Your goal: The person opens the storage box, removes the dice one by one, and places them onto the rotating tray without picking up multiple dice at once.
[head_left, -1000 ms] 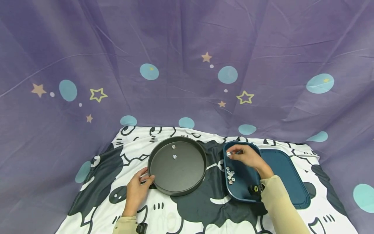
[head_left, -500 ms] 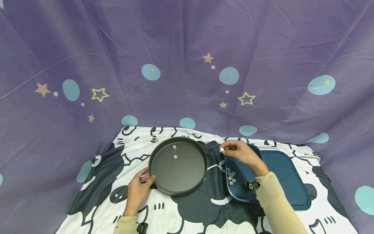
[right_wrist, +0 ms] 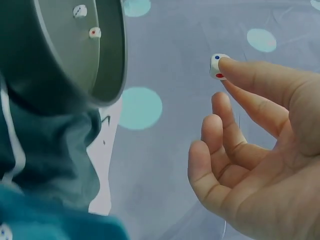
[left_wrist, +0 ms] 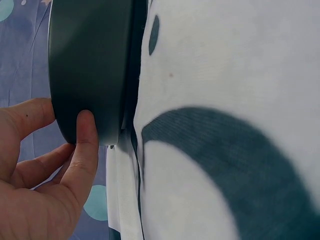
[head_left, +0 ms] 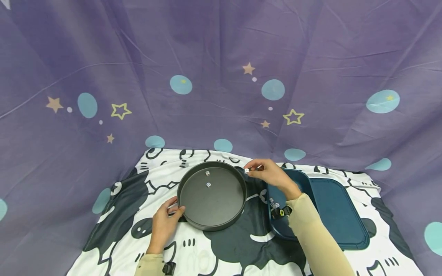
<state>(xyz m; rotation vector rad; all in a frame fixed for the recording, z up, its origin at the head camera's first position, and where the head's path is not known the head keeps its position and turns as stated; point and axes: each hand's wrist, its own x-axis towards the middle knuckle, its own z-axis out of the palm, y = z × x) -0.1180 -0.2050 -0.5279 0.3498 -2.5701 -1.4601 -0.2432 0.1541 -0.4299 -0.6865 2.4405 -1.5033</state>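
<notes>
A round dark grey cake pan (head_left: pixel 212 222) stands on the cloth with two white dice (head_left: pixel 208 173) inside. At its left wall my left hand (head_left: pixel 164 223) grips the rim; in the left wrist view one fingertip (left_wrist: pixel 86 120) presses the outer wall while another digit passes behind the rim. My right hand (head_left: pixel 271 175) pinches a white die (right_wrist: pixel 218 66) with red and blue pips between thumb and index finger, just right of the pan's far rim. Several more dice (head_left: pixel 272 203) lie in a blue rectangular container (head_left: pixel 281 229), partly hidden by my right wrist.
A flat blue lid-like tray (head_left: pixel 340 211) lies to the right of the container. White cloth (head_left: pixel 193 253) with dark cartoon prints covers the surface. Behind it hangs a purple curtain (head_left: pixel 221 76) with stars and dots.
My right hand has carried the pinched die leftward out of the blue container toward the pan. The left hand stays on the pan, and the two dice inside it have not moved.
</notes>
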